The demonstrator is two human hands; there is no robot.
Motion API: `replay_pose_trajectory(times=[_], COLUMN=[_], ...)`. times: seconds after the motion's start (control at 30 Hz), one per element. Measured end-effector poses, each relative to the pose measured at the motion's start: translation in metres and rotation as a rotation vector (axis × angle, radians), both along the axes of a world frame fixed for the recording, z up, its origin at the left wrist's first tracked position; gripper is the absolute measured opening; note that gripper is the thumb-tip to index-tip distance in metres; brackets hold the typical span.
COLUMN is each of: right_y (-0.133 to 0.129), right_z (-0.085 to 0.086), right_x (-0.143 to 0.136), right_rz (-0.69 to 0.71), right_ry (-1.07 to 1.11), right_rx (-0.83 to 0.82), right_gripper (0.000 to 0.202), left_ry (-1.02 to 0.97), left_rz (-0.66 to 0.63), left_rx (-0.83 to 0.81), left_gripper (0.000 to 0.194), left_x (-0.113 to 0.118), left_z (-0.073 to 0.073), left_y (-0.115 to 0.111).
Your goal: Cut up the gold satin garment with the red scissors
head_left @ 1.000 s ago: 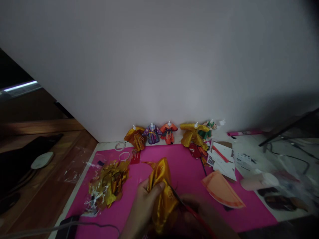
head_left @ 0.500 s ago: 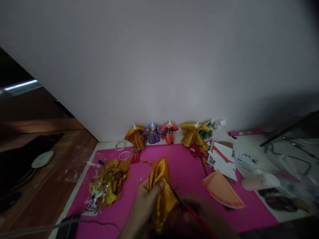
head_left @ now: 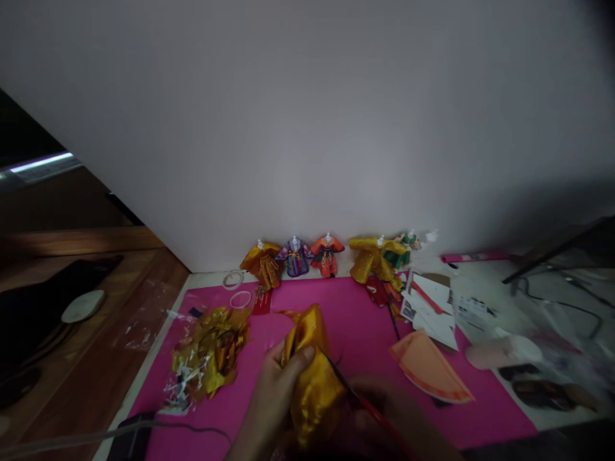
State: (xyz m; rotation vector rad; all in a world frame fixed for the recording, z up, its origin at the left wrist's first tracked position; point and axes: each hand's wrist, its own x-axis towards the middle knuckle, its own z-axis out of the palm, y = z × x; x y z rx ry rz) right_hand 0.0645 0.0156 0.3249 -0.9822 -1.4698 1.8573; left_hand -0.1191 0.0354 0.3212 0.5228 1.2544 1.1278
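Observation:
My left hand [head_left: 281, 382] pinches a piece of shiny gold fabric [head_left: 314, 390], thumb on top, above a pink mat [head_left: 355, 320]. My right hand [head_left: 384, 406], dim and partly blurred, is closed around a tool with a red handle [head_left: 377, 416] and a dark blade, probably scissors. The blade lies against the right side of the gold fabric. Part of the fabric hangs low between both hands. To the right of my right hand an orange fan-shaped fabric piece [head_left: 430, 368] rests on the mat.
Gold scraps [head_left: 214, 349] lie at the mat's left. Small doll robes [head_left: 327, 255] line the white wall [head_left: 288, 128]. Papers [head_left: 430, 307], a bottle [head_left: 504, 351] and plastic bags are on the right. A cable [head_left: 182, 428] crosses the front left.
The gold fabric has shifted slightly in my left hand, and its lower part looks fuller. My right hand and the red-handled tool have barely moved.

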Motion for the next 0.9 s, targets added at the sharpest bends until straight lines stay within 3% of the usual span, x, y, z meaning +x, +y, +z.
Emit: replay_pose_trajectory(times=[0.23, 0.43, 0.67, 0.9], right_y=[-0.002, -0.004, -0.006, -0.006], right_z=[-0.003, -0.006, -0.012, -0.007], right_x=[0.002, 0.005, 0.006, 0.005], right_rz=[-0.062, 0.0, -0.001, 0.01], right_ry=[-0.127, -0.105, 0.025, -0.046], right_rx=[0.091, 0.071, -0.053, -0.044], right_gripper=[0.059, 0.064, 0.055, 0.059], left_ry=[0.059, 0.077, 0.063, 0.057], left_rz=[-0.034, -0.035, -0.039, -0.029], left_rx=[0.01, 0.02, 0.03, 0.018], left_gripper=[0.029, 0.031, 0.031, 0.032], left_x=[-0.002, -0.004, -0.002, -0.001], left_z=[-0.004, -0.008, -0.005, 0.0], left_y=[0.0, 0.0, 0.0, 0.0])
